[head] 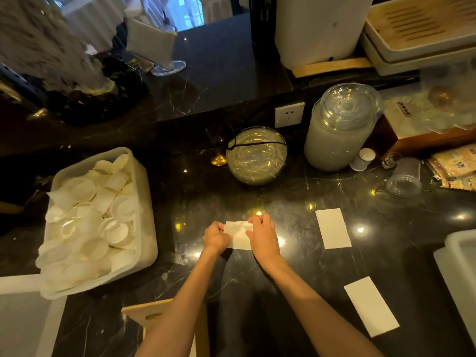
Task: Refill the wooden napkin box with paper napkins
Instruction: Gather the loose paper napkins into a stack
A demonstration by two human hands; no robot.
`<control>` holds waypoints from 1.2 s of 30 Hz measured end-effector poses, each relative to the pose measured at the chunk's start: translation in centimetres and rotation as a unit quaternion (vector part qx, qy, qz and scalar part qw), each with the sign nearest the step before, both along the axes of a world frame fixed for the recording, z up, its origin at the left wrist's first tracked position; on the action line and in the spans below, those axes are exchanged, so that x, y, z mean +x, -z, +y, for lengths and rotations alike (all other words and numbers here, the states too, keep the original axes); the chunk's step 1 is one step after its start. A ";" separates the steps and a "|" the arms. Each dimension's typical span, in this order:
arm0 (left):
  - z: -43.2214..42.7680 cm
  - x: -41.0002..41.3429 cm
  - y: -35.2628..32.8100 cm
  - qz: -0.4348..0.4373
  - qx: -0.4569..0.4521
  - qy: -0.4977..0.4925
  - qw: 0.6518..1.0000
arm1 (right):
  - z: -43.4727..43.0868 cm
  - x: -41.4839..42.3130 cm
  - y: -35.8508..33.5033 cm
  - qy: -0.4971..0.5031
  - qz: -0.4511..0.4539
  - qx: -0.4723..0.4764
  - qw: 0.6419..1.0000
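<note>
Head view looks down on a dark marble bench (296, 266) where both hands work one paper napkin (240, 235) lying flat at the centre. The left hand (215, 238) pins its left end, fingers curled down onto the paper. The right hand (262, 237) covers the right end, its fingers (253, 221) pinching the far edge, so the sheet looks to be mid-fold, pressed against the hard surface to set a crease. Neither hand is lifting it.

Two more folded napkins lie apart to the right: one (333, 228) just beyond the right hand, another (371, 306) nearer the person. They seem laid out singly so each can be gathered later.

The wooden box (144, 314) sits at the bottom edge, under the left forearm, only one corner and a slot showing; its inside cannot be seen. Judging by this, filling has not begun.

Open bench lies between the hands and the box, so carrying napkins back is unobstructed. To the left a tub (144, 191) of white lids stands close; a glass bowl (256, 155) and a jar (340, 130) stand beyond the hands, well clear. A white bin (458, 256) crowds the right edge near the nearer napkin.
</note>
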State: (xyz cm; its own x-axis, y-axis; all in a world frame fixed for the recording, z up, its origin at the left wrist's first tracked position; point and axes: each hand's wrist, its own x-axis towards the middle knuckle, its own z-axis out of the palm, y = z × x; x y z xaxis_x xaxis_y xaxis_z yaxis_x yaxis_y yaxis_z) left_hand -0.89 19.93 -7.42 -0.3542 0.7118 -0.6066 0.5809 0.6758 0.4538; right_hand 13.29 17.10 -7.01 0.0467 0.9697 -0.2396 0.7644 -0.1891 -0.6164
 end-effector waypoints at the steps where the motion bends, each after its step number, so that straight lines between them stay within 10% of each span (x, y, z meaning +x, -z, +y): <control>1: -0.3 -0.4 0.9 0.001 0.001 0.001 1.000 | -0.2 0.1 -0.1 0.000 0.000 -0.004 1.000; 12: -6.1 3.6 -5.2 -0.150 0.049 0.067 0.985 | -4.9 4.0 -1.2 0.054 0.048 -0.058 0.996; 20: -7.4 5.6 -8.0 -0.201 0.045 0.223 0.953 | -9.0 9.6 -2.1 0.069 0.258 -0.094 0.959; 26: -7.3 11.8 -7.7 -0.389 0.019 0.004 0.921 | -9.1 15.2 -4.2 0.179 0.345 -0.095 0.916; 36: -3.6 23.3 -4.8 -0.218 0.057 0.078 0.971 | -4.8 21.1 -2.1 0.269 0.227 -0.046 0.935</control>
